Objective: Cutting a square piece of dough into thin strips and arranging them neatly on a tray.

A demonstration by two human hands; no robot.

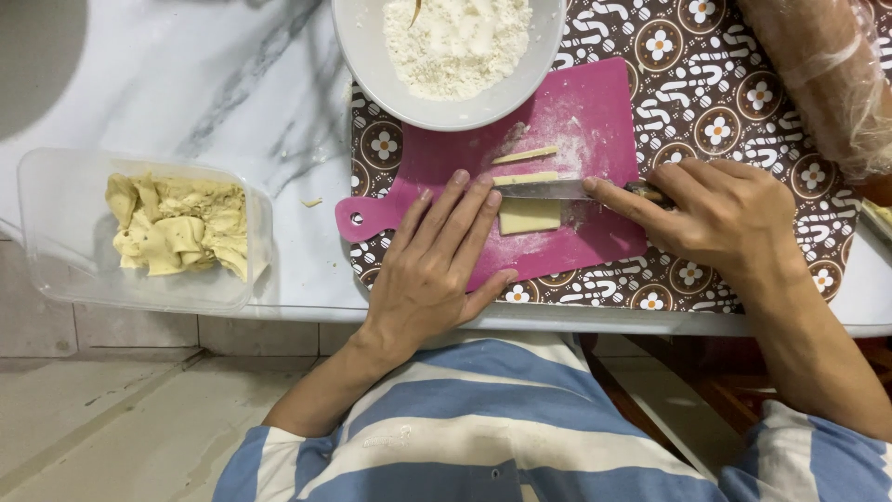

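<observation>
While the dough slab (529, 216) is steadied by the flat, open left hand (437, 270), its fingertips (460, 178) at nine o'clock could be nicked should the knife (544, 190), clamped in the right hand (720, 216), slip.

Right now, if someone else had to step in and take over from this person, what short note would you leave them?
Left hand: flat on the pink cutting board, fingertips steadying the dough slab.
Right hand: gripping the knife, blade lying across the dough slab.
Done: two thin dough strips lie cut on the floured board, above the blade.
Left: the rest of the slab is still uncut below the blade.
Nearby: bowl of flour at the top of the board; clear tub of dough scraps to the left; a plastic-wrapped roll at the far right.
</observation>
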